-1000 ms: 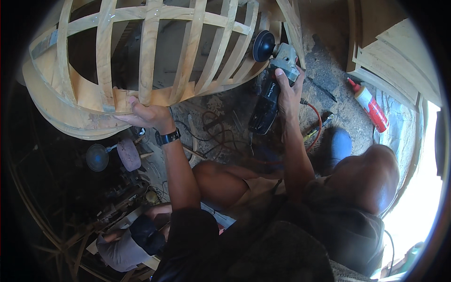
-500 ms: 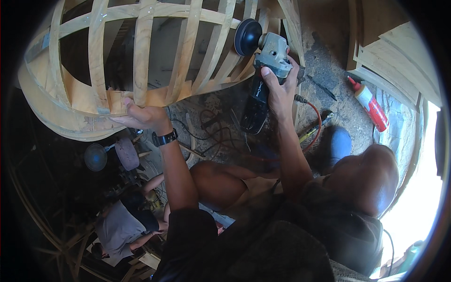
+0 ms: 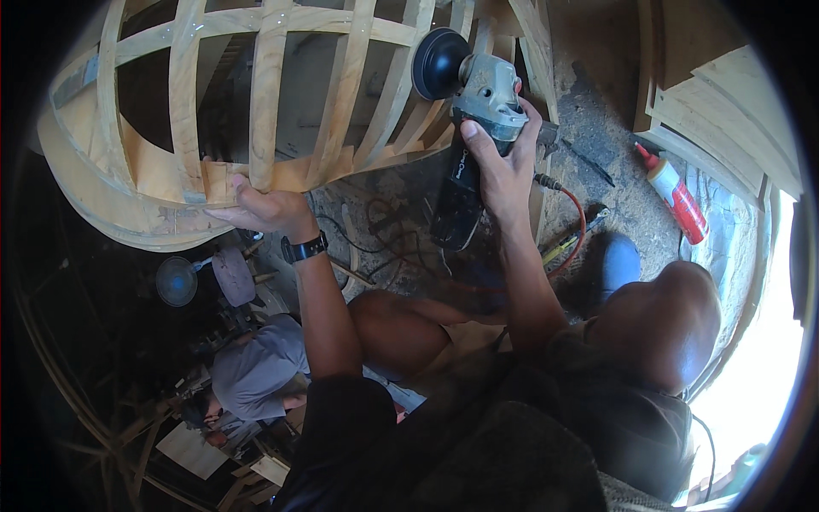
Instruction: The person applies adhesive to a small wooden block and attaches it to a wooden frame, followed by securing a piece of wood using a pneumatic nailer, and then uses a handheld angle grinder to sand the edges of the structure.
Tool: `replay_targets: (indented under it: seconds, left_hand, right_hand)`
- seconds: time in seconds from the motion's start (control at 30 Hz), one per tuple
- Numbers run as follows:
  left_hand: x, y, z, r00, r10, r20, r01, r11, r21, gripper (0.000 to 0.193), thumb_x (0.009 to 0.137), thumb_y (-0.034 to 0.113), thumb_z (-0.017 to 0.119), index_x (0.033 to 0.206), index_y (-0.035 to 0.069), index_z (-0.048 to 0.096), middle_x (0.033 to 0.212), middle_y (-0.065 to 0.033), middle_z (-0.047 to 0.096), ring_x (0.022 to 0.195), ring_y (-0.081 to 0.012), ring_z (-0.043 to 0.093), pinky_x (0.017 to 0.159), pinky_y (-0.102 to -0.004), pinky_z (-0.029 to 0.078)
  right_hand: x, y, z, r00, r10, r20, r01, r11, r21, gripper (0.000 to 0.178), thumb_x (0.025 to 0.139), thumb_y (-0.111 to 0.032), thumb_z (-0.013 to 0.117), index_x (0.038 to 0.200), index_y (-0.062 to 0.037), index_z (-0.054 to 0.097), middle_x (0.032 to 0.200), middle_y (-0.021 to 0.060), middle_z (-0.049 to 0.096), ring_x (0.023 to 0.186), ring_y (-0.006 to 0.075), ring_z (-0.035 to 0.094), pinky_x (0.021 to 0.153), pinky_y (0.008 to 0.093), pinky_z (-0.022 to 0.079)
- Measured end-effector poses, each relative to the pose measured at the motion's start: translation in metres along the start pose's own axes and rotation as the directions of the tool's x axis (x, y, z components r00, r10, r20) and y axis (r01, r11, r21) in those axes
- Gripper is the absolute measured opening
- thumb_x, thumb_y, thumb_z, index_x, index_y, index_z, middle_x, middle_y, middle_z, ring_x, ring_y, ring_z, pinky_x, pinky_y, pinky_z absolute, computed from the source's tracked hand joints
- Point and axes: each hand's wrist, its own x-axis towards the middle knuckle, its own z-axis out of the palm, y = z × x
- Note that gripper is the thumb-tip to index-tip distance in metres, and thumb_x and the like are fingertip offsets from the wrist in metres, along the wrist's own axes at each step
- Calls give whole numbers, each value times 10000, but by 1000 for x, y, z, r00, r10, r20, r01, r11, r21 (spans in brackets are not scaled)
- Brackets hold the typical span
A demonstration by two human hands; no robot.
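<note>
My right hand (image 3: 505, 166) is wrapped round the body of an angle grinder (image 3: 482, 119), grey at the head and dark along the handle. Its round black sanding pad (image 3: 441, 64) is at a slat on the right part of a curved wooden frame (image 3: 270, 94); whether pad and wood touch I cannot tell. My left hand (image 3: 271, 209), a dark watch on its wrist, grips the frame's lower rail, thumb on top and fingers beneath. Pale upright slats cross a long curved rail above that hand.
A red-and-white glue bottle (image 3: 676, 196) lies on the floor at right, near stacked wooden panels (image 3: 725, 111). An orange hose (image 3: 583, 226) and dark cables trail across the floor. At lower left another person (image 3: 260, 367) bends over, near a fan (image 3: 177, 281).
The grinder and my right hand have shifted slightly left, bringing the pad further over the frame. My left hand keeps its grip. The other person has moved up and right.
</note>
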Motion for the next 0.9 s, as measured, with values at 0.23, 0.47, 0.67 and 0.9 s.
replay_targets:
  seconds: [0.23, 0.47, 0.67, 0.9]
  left_hand:
    - [3, -1, -4, 999, 33, 38, -34, 999, 27, 730, 967, 137, 542, 1569, -103, 207, 1545, -273, 342, 1352, -300, 466, 1127, -410, 404]
    - [0, 2, -1, 999, 40, 19, -42, 996, 85, 731, 957, 139, 548, 1564, -101, 219, 1538, -275, 363, 1344, -309, 484, 1133, -420, 407]
    - [2, 1, 3, 1000, -2, 14, 3, 997, -77, 737, 953, 149, 555, 1562, -97, 222, 1541, -282, 365, 1349, -320, 490, 1122, -431, 422]
    - [3, -12, -11, 999, 35, -20, -35, 998, 44, 737, 933, 138, 566, 1561, -80, 245, 1525, -274, 371, 1326, -316, 498, 1110, -431, 426]
  right_hand:
    - [2, -4, 1, 1000, 30, -2, -30, 999, -31, 871, 860, -300, 839, 1427, 74, 293, 1215, 186, 589, 1096, 215, 607, 961, 344, 507]
    - [2, -9, 7, 1000, 22, -2, -22, 1000, 1, 833, 876, -258, 825, 1428, 76, 297, 1208, 179, 585, 1084, 202, 608, 948, 337, 510]
    - [7, 12, -15, 989, 116, -92, -109, 991, 83, 813, 874, -242, 814, 1428, 66, 306, 1192, 177, 601, 1024, 201, 644, 881, 319, 547]
    - [-2, -6, 9, 1000, -2, 3, 2, 1000, -27, 849, 868, -274, 833, 1426, 70, 292, 1204, 177, 590, 1092, 213, 606, 963, 335, 499]
